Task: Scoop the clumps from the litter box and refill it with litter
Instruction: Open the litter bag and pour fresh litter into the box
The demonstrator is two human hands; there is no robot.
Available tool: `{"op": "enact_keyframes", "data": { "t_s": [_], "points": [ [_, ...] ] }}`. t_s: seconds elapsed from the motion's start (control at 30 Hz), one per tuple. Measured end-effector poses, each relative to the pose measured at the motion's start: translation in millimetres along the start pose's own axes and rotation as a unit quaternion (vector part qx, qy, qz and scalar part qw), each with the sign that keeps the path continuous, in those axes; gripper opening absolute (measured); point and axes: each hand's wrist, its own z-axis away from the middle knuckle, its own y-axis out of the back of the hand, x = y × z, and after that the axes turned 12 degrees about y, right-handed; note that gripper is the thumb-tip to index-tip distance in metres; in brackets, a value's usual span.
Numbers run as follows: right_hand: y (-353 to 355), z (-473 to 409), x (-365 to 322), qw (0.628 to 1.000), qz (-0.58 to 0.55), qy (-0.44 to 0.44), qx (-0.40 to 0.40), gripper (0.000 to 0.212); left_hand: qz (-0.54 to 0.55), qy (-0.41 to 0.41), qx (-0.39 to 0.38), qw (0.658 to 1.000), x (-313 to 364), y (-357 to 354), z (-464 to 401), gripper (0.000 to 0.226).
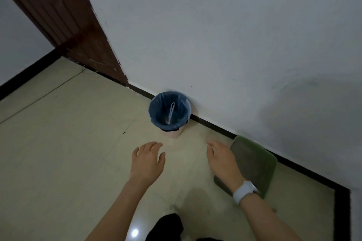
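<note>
Honestly, my main worry is that nothing is in hand yet. My left hand (147, 159) and right hand (222, 159) both hover low over the floor (58, 143) with fingers spread and relaxed, gripping nothing, so a hasty reach could go badly. The litter box (254, 160), the green tray at lower right of centre, sits against the dark baseboard, and my right forearm crosses its near edge; if I swing that arm outward I could nudge the tray and spill grit onto the tiles. The picture is dim and smeared there, so I cannot tell how full it is or whether clumps lie in it.

The small bin (170, 112) with its blue liner stands against the wall just above the middle of the frame, beyond both sets of fingertips. A pale loop-handled thing (172, 110) stands inside it; I take it for the scoop, though I cannot be sure. Grabbing for it carelessly could tip the light bin or drag the liner off its rim.

Relative to my right hand, the litter box lies just to the right and slightly lower in the frame, partly under the wrist with the white watch (243, 191). No litter bag is in view.
</note>
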Motion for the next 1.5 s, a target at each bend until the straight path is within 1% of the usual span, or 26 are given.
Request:
{"op": "enact_keyframes", "data": {
  "t_s": [0.1,0.17,0.27,0.4,0.53,0.6,0.77,0.93,1.03,1.1,1.23,1.33,1.43,1.5],
  "points": [
    [27.1,38.4,-48.3,0.999,-0.027,-0.007,-0.024,0.032,0.013,0.036,-0.008,0.999,-11.7,56.8,50.7,0.055],
    [34.1,53.9,-75.1,0.998,-0.019,0.004,-0.053,0.032,0.018,0.068,-0.003,0.997,-22.6,86.9,76.2,0.053],
    [28.5,61.7,-115.5,0.993,0.014,0.062,-0.098,0.033,0.026,0.114,0.027,0.993,-47.5,117.0,107.0,0.040],
    [-3.0,62.4,-183.3,0.975,0.037,0.152,-0.159,0.033,0.058,0.184,0.085,0.978,-96.6,148.2,152.6,0.039],
    [-53.5,60.2,-257.3,0.947,0.019,0.224,-0.230,0.030,0.122,0.291,0.137,0.939,-166.7,182.7,184.8,0.039],
    [-85.0,63.7,-292.3,0.932,0.032,0.250,-0.260,0.029,0.134,0.325,0.146,0.925,-207.8,194.1,196.4,0.039],
    [-186.4,62.8,-395.0,0.890,0.076,0.324,-0.311,0.030,0.169,0.372,0.183,0.894,-327.5,225.1,211.6,0.040],
    [-280.2,69.4,-514.8,0.844,0.087,0.382,-0.366,0.032,0.196,0.435,0.241,0.845,-455.7,283.2,236.2,0.041],
    [-324.1,70.5,-573.1,0.822,0.094,0.411,-0.382,0.034,0.192,0.465,0.242,0.830,-510.1,309.5,245.7,0.041],
    [-351.6,68.0,-603.4,0.810,0.105,0.423,-0.393,0.035,0.198,0.469,0.243,0.826,-540.6,319.4,245.2,0.042],
    [-401.2,47.5,-654.0,0.797,0.105,0.413,-0.428,0.036,0.224,0.481,0.240,0.813,-603.5,336.1,226.7,0.041],
    [-437.8,13.9,-691.3,0.795,0.107,0.406,-0.438,0.036,0.244,0.487,0.236,0.804,-647.9,351.6,199.8,0.041],
    [-481.9,-28.7,-744.0,0.797,0.099,0.405,-0.436,0.035,0.247,0.492,0.237,0.800,-700.4,379.5,162.1,0.055],
    [-516.0,-57.0,-780.9,0.798,0.086,0.407,-0.435,0.034,0.241,0.502,0.240,0.795,-740.6,399.1,130.7,0.059]
  ]
}}
